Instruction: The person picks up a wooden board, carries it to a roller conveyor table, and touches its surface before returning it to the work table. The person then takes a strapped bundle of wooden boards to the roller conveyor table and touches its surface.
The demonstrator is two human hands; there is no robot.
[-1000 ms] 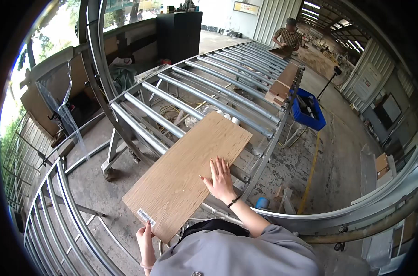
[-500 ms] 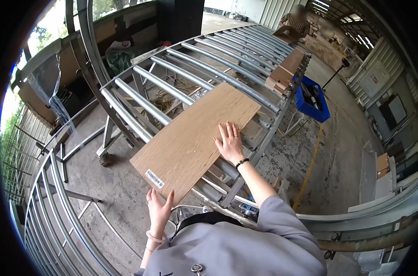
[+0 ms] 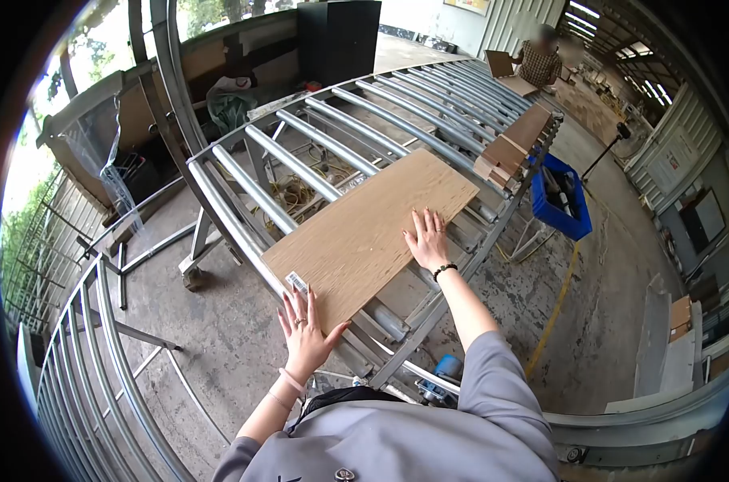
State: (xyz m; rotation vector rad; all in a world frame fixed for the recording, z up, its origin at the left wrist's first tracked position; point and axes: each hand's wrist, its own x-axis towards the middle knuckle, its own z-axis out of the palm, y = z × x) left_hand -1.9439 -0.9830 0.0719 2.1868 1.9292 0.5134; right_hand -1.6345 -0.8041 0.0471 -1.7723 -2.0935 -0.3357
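A light brown wood-grain board [image 3: 364, 229] lies flat across the metal rollers in front of me. Near its left end is a small white barcode label [image 3: 297, 281], partly behind my fingertips. My left hand [image 3: 307, 328] rests on the board's near left corner, fingers spread and laid flat over the edge by the label. Over at the right part of the near edge, my right hand [image 3: 429, 241] lies palm down on the board with its fingers stretched out. Neither hand wraps round anything.
The roller conveyor [image 3: 397, 96] curves away to the far right. A stack of brown boards [image 3: 515, 145] sits on its right side, beside a blue crate [image 3: 559, 201] with tools inside. Farther back, another person [image 3: 539, 60] handles a board. A second roller rack [image 3: 83, 345] stands at lower left.
My left hand has moved from the board's corner edge up onto its surface, now partly covering the label. The board sits farther right in view, as the whole view has shifted too.
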